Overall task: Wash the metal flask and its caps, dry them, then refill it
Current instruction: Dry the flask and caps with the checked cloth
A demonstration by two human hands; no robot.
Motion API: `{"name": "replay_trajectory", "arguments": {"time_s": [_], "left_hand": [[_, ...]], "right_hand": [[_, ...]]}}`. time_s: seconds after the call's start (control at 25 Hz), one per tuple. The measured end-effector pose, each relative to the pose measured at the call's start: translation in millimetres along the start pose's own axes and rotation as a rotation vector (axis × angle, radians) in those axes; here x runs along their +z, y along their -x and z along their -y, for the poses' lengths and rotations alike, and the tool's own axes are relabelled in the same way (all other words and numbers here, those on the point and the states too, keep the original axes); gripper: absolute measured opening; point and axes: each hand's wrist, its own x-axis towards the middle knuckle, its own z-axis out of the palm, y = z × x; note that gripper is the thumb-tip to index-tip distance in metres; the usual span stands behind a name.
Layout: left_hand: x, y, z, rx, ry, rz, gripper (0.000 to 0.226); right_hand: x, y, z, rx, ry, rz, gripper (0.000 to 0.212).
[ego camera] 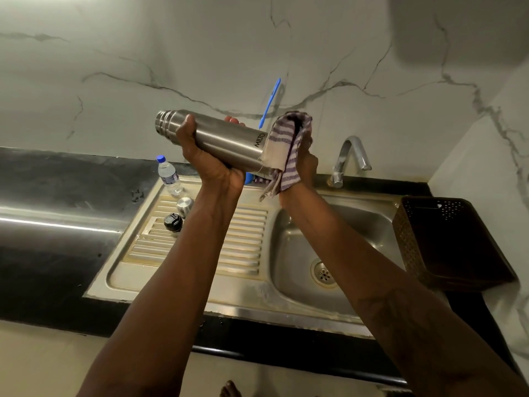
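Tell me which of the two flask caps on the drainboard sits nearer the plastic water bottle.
The shiny steel cup-shaped cap, just below the clear blue-capped bottle; the black plastic stopper lies nearer the camera.

Both forearms are bare (no sleeves), the right forearm [406, 319] faintly tattooed.

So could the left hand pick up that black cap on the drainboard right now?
Probably not yet: the left hand is gripping the steel flask. The black cap stands uncovered on the drainboard below, so the way looks free once the flask is released.

Steel flask [220, 138] uncapped, held near-horizontal above sink; steel cap [185, 204], black cap [173, 222] on drainboard.
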Motion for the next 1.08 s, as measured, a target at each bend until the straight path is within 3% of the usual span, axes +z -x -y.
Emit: {"name": "replay_trajectory", "arguments": {"time_s": [0.12, 0.2, 0.32, 0.4, 0.48, 0.52, 0.6, 0.68, 0.8, 0.88, 1.0, 1.08], "left_hand": [[-9.7, 2.2, 4.6, -0.053, 0.047, -0.025, 0.054], [-7.5, -1.3, 3.2, -0.029, 0.023, -0.056, 0.049], [-13.8, -10.4, 2.2, -0.063, -0.017, -0.021, 0.083], [-17.2, -15.0, 0.2, -0.060, -0.025, -0.019, 0.080], [-22.5, -22.4, 1.7, -0.113, -0.011, 0.036, 0.080], [-26.7, -28.9, 1.5, -0.132, 0.016, 0.080, 0.091], [-25.5, -30.1, -1.9, -0.163, 0.050, 0.143, 0.101], [-14.0, -15.1, -10.6, -0.115, 0.023, 0.120, 0.082], [-10.3, -0.1, -21.5, -0.069, -0.151, 0.190, 0.054], [-6.4, 10.6, -25.0, -0.147, -0.379, 0.349, 0.062], [-6.7, 16.7, -23.7, -0.237, -0.619, 0.518, 0.068], [-10.1, 14.9, -25.1, -0.332, -0.615, 0.590, 0.082]], "right_hand": [[7.5, 6.3, 22.1, -0.014, 0.047, -0.193, 0.061], [12.5, 22.4, 19.9, -0.081, 0.076, -0.041, 0.064], [13.5, 46.0, 5.4, -0.291, 0.246, 0.145, 0.065], [11.4, 45.8, 13.4, -0.359, 0.296, 0.189, 0.063], [14.1, 41.5, 26.0, -0.383, 0.257, 0.243, 0.079], [15.9, 45.8, 31.9, -0.394, 0.226, 0.221, 0.080], [21.0, 54.0, 39.1, -0.370, 0.139, 0.035, 0.061], [23.7, 53.6, 46.7, -0.301, 0.071, -0.134, 0.048], [19.6, 41.2, 59.8, -0.164, 0.119, -0.161, 0.050], [14.6, 34.7, 63.3, -0.053, 0.043, -0.064, 0.062], [6.4, 31.3, 57.8, -0.083, -0.092, 0.349, 0.086], [2.8, 35.9, 59.4, -0.143, -0.016, 0.521, 0.077]]}}
